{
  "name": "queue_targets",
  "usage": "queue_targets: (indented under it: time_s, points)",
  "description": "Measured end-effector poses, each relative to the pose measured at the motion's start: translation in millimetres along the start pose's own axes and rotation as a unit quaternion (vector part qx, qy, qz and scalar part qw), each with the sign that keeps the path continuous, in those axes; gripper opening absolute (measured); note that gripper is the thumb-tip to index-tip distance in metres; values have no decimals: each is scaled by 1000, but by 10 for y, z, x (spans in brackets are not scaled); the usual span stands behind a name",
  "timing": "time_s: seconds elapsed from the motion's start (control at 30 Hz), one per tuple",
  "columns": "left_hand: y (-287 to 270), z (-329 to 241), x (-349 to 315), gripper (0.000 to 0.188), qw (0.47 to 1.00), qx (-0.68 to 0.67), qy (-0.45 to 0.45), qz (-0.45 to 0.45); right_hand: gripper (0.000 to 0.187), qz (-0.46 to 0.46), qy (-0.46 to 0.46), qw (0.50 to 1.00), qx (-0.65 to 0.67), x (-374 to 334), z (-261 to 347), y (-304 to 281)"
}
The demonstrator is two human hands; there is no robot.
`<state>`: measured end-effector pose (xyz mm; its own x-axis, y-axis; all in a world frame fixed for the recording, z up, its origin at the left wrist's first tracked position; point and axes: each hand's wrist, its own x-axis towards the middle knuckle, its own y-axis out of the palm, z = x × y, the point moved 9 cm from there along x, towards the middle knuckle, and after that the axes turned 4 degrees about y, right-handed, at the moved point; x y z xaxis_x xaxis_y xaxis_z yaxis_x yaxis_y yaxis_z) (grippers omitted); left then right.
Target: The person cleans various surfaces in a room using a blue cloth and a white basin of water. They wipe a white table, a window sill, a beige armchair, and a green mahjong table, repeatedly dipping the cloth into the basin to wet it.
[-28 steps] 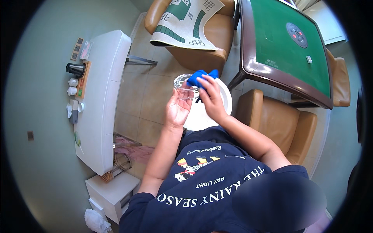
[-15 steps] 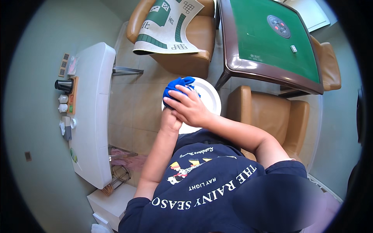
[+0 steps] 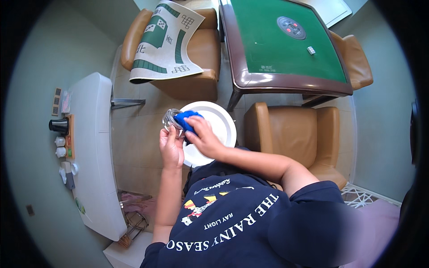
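Observation:
In my left hand (image 3: 171,147) is a clear glass vessel (image 3: 171,118), its rim tipped up to the left; I cannot make out whether it is a cup or a small pot. My right hand (image 3: 203,137) grips a bunched blue cloth (image 3: 190,119) and presses it against the vessel's right side. Part of the vessel is hidden behind the cloth and fingers. Both hands are above a round white tub-like thing (image 3: 229,129) in front of my lap, partly covered by my right hand and the cloth.
To the left, a white table (image 3: 96,147) bears a black cup (image 3: 59,126) and small white cups. Ahead, a tan armchair (image 3: 187,87) carries a green-and-white mat (image 3: 174,40). A green-topped game table (image 3: 259,35) with white tiles stands ahead right, another armchair (image 3: 295,134) near right.
My hands have drawn apart a little, and the glass vessel, earlier hidden under the cloth and my fingers, now shows. The whole view has shifted as my head moved.

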<state>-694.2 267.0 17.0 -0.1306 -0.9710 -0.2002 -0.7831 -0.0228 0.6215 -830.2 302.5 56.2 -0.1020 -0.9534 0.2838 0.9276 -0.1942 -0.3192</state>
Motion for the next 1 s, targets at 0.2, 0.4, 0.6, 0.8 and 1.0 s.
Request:
queue_targets:
  time_s: [0.2,0.4,0.6,0.8,1.0]
  points:
    - [569,-19,-264,8,836,506,104,186,77,-41,243,953,176,127,-542,-50]
    - [780,52,-283,14,611,698,236,289,48,36,457,803,381,-88,-1028,-30]
    - [-278,255,-78,73,945,313,85,-54,45,60,459,820,337,-247,-1197,47]
    - [-737,1320,-345,56,949,-8,-298,-108,45,74,259,957,-106,-302,-1099,-8]
    - [-1224,1867,-500,50,938,29,-261,-225,46,195,13,939,-282,-570,-1068,672]
